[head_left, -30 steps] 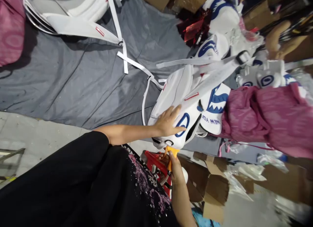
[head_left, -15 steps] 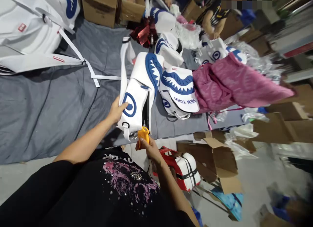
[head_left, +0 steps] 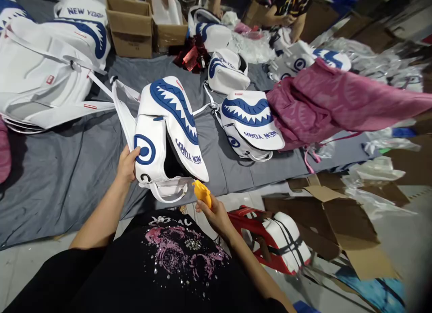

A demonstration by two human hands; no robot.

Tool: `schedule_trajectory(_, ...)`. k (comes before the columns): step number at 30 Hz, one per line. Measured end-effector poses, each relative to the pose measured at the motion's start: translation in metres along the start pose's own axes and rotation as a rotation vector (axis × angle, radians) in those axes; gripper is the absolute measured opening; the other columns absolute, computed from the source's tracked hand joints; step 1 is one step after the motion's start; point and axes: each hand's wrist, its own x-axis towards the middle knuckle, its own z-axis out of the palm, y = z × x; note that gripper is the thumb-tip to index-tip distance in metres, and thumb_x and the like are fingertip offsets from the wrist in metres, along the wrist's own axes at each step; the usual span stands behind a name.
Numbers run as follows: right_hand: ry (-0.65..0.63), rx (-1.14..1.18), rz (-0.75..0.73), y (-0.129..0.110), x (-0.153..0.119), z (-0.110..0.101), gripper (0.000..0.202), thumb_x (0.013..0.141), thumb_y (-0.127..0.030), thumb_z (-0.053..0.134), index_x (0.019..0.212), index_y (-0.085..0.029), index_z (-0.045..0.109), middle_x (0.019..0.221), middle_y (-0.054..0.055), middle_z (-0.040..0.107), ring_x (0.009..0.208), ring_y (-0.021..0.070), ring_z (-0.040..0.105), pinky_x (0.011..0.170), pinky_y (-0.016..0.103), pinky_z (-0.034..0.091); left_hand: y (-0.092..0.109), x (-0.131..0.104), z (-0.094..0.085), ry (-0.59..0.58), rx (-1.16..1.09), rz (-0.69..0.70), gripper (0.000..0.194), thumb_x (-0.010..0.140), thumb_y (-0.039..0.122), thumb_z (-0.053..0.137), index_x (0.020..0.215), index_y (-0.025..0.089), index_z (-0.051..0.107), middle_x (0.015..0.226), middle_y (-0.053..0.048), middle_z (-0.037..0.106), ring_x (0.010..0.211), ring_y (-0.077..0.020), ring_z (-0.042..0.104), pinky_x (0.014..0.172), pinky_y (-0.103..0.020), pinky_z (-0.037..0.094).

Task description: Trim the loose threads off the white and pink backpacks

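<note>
A white backpack (head_left: 180, 133) with a blue shark-mouth print and "NEW YORK" lettering rests on the grey cloth near its front edge. Its top stands partly unzipped, with a dark gap beside the flap. My left hand (head_left: 127, 165) grips its left side by the blue eye patch (head_left: 144, 150), thumb on top. In my right hand (head_left: 213, 212) is a small orange-yellow plastic tool (head_left: 202, 194), whose exact kind I cannot make out. The tool's tip is close to the flap's lower corner; whether they touch is unclear. A white strap (head_left: 123, 108) lies along the backpack's left side.
Another white shark-print backpack (head_left: 251, 113) and a pink bag (head_left: 303, 110) lie to the right. White backpacks (head_left: 43, 70) pile at left. Cardboard boxes (head_left: 130, 32) and co-workers' arms (head_left: 299, 27) are behind. A red-and-white bag (head_left: 286, 241) and an opened carton (head_left: 351, 223) sit lower right.
The backpack has turned so its flap faces up more and its lettering shows. My right hand with the tool has drawn slightly away from the zip opening. The whole view has shifted.
</note>
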Motion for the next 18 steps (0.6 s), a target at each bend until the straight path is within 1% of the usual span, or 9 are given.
schedule_trajectory(2,0.040,-0.037,0.022,0.011,-0.004,-0.001,0.036,0.088,-0.049,0.063,0.108,-0.020,0.067,0.074,0.001,0.067,0.068,0.0194,0.063,0.067,0.030,0.051,-0.008,0.000,-0.012,0.030,-0.013,-0.064,0.049,0.059,0.030,0.086,0.103,0.016,0.069,0.086,-0.001,0.077,0.067,-0.0139,0.069,0.068,-0.024,0.060)
schedule_trajectory(5,-0.039,-0.129,0.027,0.018,-0.014,0.000,0.027,0.086,-0.043,0.065,0.100,-0.021,0.070,0.073,0.000,0.066,0.068,0.0186,0.060,0.064,0.027,0.048,-0.022,-0.001,-0.036,0.173,-0.031,-0.155,0.038,0.064,0.019,0.078,0.101,0.018,0.068,0.084,0.000,0.077,0.069,-0.0157,0.070,0.070,-0.027,0.061)
schedule_trajectory(7,-0.096,-0.159,0.021,0.021,-0.023,0.001,0.022,0.083,-0.039,0.068,0.096,-0.022,0.071,0.075,0.000,0.066,0.069,0.0182,0.059,0.065,0.026,0.047,-0.031,-0.001,-0.049,0.267,-0.042,-0.213,0.032,0.069,0.015,0.071,0.100,0.019,0.067,0.082,0.001,0.076,0.072,-0.0171,0.071,0.072,-0.031,0.062)
schedule_trajectory(9,-0.121,-0.104,0.016,0.026,-0.031,0.001,0.023,0.084,-0.038,0.067,0.099,-0.022,0.071,0.081,0.000,0.068,0.074,0.0184,0.061,0.068,0.026,0.047,-0.039,-0.002,-0.057,0.352,-0.042,-0.256,0.027,0.074,0.014,0.066,0.101,0.020,0.066,0.081,0.001,0.076,0.076,-0.0176,0.072,0.079,-0.034,0.062)
schedule_trajectory(11,-0.123,0.024,0.052,0.034,-0.039,-0.004,0.029,0.086,-0.044,0.066,0.101,-0.020,0.070,0.080,0.000,0.068,0.072,0.0176,0.061,0.067,0.026,0.048,-0.043,-0.004,-0.060,0.416,-0.037,-0.278,0.023,0.079,0.016,0.064,0.102,0.020,0.066,0.081,0.002,0.076,0.080,-0.0182,0.073,0.085,-0.035,0.061)
schedule_trajectory(13,-0.125,0.149,0.124,0.042,-0.044,-0.012,0.034,0.085,-0.052,0.065,0.091,-0.018,0.067,0.071,0.001,0.067,0.063,0.0159,0.061,0.062,0.026,0.046,-0.045,-0.008,-0.060,0.395,-0.060,-0.290,0.020,0.084,0.022,0.064,0.103,0.021,0.068,0.083,0.000,0.076,0.087,-0.0206,0.073,0.088,-0.037,0.060)
schedule_trajectory(15,-0.107,0.223,0.194,0.047,-0.046,-0.021,0.040,0.083,-0.057,0.067,0.081,-0.018,0.062,0.065,0.001,0.066,0.057,0.0148,0.060,0.058,0.025,0.045,-0.044,-0.010,-0.060,0.308,-0.098,-0.326,0.021,0.087,0.032,0.065,0.105,0.021,0.070,0.087,-0.002,0.077,0.096,-0.0237,0.073,0.091,-0.038,0.060)
schedule_trajectory(17,-0.049,0.257,0.255,0.048,-0.046,-0.025,0.044,0.080,-0.060,0.069,0.078,-0.018,0.058,0.065,0.001,0.067,0.054,0.0146,0.062,0.055,0.024,0.045,-0.044,-0.011,-0.061,0.236,-0.113,-0.365,0.025,0.088,0.036,0.065,0.107,0.021,0.070,0.089,-0.003,0.078,0.101,-0.0253,0.072,0.093,-0.039,0.060)
schedule_trajectory(18,-0.011,0.267,0.288,0.047,-0.045,-0.026,0.044,0.078,-0.061,0.070,0.078,-0.018,0.056,0.064,0.001,0.067,0.052,0.0145,0.062,0.054,0.024,0.045,-0.044,-0.009,-0.062,0.229,-0.099,-0.375,0.025,0.088,0.036,0.066,0.108,0.021,0.070,0.089,-0.003,0.078,0.102,-0.0257,0.072,0.093,-0.039,0.060)
